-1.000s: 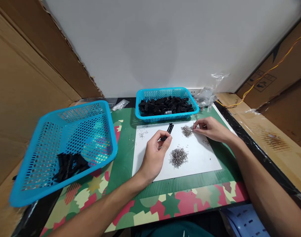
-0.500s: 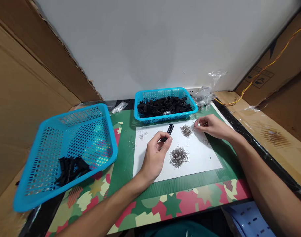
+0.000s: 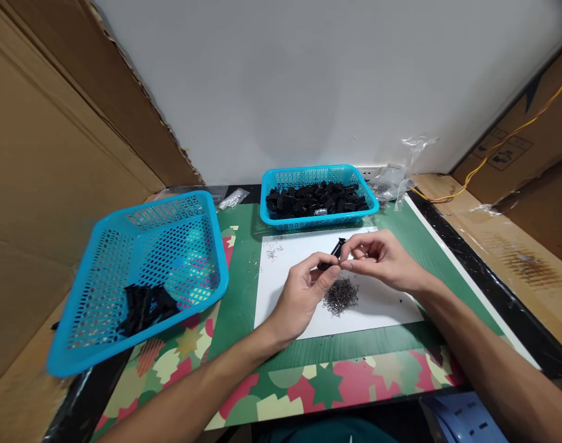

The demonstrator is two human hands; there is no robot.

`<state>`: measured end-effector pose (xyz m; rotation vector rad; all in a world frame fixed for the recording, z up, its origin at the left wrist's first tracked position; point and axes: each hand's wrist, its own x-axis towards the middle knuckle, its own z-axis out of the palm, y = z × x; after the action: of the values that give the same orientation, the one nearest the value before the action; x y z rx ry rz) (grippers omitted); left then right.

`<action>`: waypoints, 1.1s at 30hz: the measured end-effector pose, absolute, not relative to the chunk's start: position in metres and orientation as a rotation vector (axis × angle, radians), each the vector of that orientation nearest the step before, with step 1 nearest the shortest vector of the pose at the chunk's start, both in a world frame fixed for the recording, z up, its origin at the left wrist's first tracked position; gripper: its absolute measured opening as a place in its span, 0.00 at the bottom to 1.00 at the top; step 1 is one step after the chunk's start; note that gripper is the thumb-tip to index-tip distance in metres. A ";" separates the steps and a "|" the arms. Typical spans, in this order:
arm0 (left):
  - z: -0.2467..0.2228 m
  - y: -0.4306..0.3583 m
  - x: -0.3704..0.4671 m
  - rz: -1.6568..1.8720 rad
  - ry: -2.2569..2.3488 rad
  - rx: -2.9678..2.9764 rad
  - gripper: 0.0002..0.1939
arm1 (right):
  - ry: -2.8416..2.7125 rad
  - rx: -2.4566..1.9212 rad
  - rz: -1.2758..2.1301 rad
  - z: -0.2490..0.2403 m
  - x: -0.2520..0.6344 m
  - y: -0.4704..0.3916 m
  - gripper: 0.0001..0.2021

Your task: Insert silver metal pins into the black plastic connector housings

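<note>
Presently: left hand (image 3: pixel 304 289) grasping small black plastic clip (image 3: pixel 335 252); right hand (image 3: pixel 377 258) pinching at its tip, above grey metal spring pile (image 3: pixel 340 295) at 6 o'clock. No legible writing.

Small black plastic clip (image 3: pixel 336 251) — tilted, pinched above white sheet (image 3: pixel 377 304) — beside wire heap (image 3: pixel 340 295)

Both hands meet, fingertips together

The left hand (image 3: pixel 304 294) is curled, thumb and forefinger pinched shut; the right hand (image 3: pixel 377 258) reaches in from the right, its fingertips touching the left's, both forearms angled inward.
</note>
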<state>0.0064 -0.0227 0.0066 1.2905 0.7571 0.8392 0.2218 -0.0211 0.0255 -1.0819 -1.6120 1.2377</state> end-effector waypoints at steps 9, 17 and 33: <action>0.011 -0.020 0.007 0.822 0.735 1.233 0.18 | -1.675 -1.000 1.191 0.025 0.217 -0.028 0.08; 0.016 -0.017 0.005 0.716 0.696 1.152 0.21 | -1.699 -0.969 1.203 0.029 0.219 -0.031 0.08; 0.014 -0.014 0.003 0.699 0.676 1.107 0.23 | -1.688 -1.028 0.996 0.024 0.209 -0.036 0.05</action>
<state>0.0034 -0.0145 0.0143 1.1072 0.6762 0.6987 0.2094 -0.0357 0.0240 -1.0275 -1.6882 0.9962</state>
